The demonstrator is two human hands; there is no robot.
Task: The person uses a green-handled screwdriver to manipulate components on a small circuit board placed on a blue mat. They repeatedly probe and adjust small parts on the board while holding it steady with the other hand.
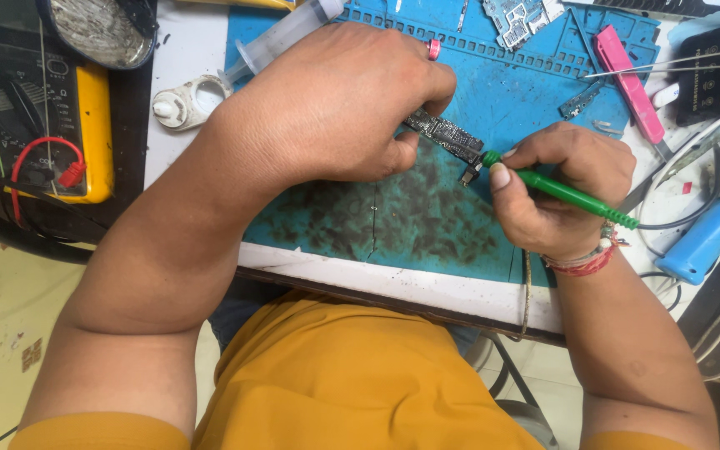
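My left hand (339, 104) grips a small dark circuit board (447, 133), holding it tilted just above the blue work mat (427, 208). My right hand (560, 187) holds a green-handled soldering iron (577, 198) like a pen. Its tip meets the lower right end of the board, by a small connector. A cable runs from the iron's handle off to the right. The mat under both hands is stained dark.
A yellow multimeter (39, 108) with a red lead sits at the left. A syringe (281, 37) and a white round holder (185, 102) lie behind my left hand. A pink tool (631, 83), tweezers (677, 65), another circuit board (518, 17) and a blue tool (714, 233) lie at the right.
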